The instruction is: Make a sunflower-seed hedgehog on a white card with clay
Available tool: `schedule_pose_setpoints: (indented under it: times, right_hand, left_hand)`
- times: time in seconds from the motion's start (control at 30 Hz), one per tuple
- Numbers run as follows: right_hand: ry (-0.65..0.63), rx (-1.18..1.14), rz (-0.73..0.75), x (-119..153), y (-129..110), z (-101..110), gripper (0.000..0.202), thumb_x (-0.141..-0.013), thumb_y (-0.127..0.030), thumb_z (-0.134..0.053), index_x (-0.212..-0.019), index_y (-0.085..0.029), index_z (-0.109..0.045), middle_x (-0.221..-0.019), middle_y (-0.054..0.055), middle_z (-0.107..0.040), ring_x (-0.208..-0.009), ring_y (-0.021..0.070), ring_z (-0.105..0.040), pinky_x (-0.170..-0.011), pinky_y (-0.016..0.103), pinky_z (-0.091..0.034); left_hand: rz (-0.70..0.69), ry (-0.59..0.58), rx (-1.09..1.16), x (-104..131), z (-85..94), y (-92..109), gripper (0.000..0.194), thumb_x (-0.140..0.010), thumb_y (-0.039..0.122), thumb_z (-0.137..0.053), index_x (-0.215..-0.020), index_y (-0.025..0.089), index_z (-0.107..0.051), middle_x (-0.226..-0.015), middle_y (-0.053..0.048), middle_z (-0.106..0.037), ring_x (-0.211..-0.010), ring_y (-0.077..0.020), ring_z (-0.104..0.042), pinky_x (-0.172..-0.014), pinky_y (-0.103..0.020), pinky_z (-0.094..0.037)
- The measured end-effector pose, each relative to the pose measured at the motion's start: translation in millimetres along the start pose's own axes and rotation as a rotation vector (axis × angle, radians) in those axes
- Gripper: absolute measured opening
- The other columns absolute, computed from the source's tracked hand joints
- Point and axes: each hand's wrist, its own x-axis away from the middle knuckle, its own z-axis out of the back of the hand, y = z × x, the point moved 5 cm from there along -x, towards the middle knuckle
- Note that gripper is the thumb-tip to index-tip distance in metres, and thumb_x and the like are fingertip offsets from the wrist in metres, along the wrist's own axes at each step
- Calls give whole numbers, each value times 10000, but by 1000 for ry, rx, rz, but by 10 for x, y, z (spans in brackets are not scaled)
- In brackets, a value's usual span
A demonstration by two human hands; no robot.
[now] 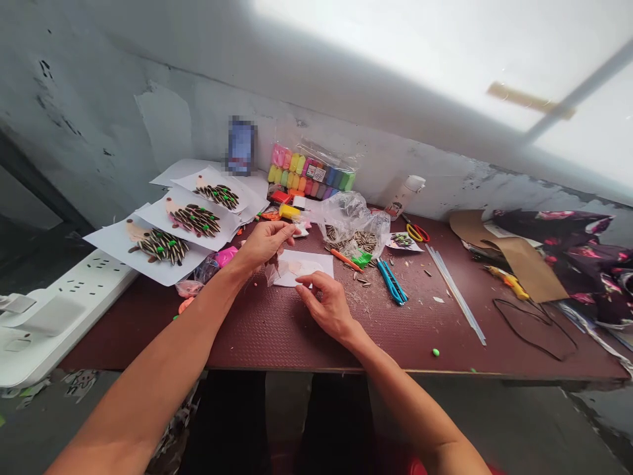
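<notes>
A small white sheet (321, 260) with a pale peach shape on it lies on the dark red table. My left hand (267, 245) is over its left edge, fingers pinched together near a clear plastic piece; what they hold is too small to make out. At the sheet's lower right edge is my right hand (324, 300), thumb and forefinger apart, nothing visible between them. Sunflower seeds in a clear bag (363, 239) sit just behind the sheet, with an orange pen (346, 259) and a blue cutter (392, 282) beside them.
Sheets with seed-covered hedgehogs (192, 220) are stacked at the left, near a white power strip (64, 297). Coloured clay packs (311, 173), a white bottle (405, 196), scissors (418, 232), glue sticks (457, 297) and a yellow glue gun (509, 282) stand or lie around.
</notes>
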Motion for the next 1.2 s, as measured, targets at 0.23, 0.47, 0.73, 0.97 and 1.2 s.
schedule_pose_setpoints:
  times: [0.23, 0.47, 0.73, 0.97, 1.2]
  right_hand:
    - [34, -264, -130, -194, -111, -37, 243, -925, -346, -543, -842, -184, -705, -813, 29, -708, -748, 147, -597, -723, 264, -461]
    - [81, -325, -184, -318, -10, 80, 263, -848, -386, -562, -681, -187, -606, -666, -3, -582, -635, 129, -495, -626, 253, -397]
    - [102, -444, -250, -440, 150, 278, 210, -768, -390, -588, -677, -202, -570, -600, -50, -469, -566, 100, -368, -538, 233, -298]
    - [60, -461, -264, -392, 278, 189, 204, -768, -390, -586, -688, -203, -571, -655, -28, -557, -623, 117, -482, -603, 241, -387]
    - [148, -491, -266, -338, 348, 210, 172, -741, -340, -669, -780, -214, -558, -689, -42, -550, -604, 112, -461, -577, 239, -375]
  left_hand:
    - [-21, -126, 107, 42, -103, 31, 462, -799, 571, -693, -990, 152, -726, -855, -27, -645, -513, -65, -457, -472, -228, -403]
    - [-79, -271, 40, 138, -118, 155, 473, -770, 444, -750, -1144, 159, -708, -967, -55, -671, -708, -121, -604, -625, -247, -503]
    - [-5, -425, 85, 179, -154, 143, 407, -753, 328, -771, -1109, 135, -732, -1026, -108, -757, -909, -197, -700, -831, -333, -573]
    - [62, -449, 18, 156, -154, 53, 432, -778, 409, -772, -1118, 145, -732, -1016, -105, -765, -842, -204, -723, -628, -277, -617]
    - [70, -454, 77, 161, -157, 43, 400, -785, 365, -791, -1088, 114, -719, -1002, -119, -762, -790, -205, -743, -647, -300, -637]
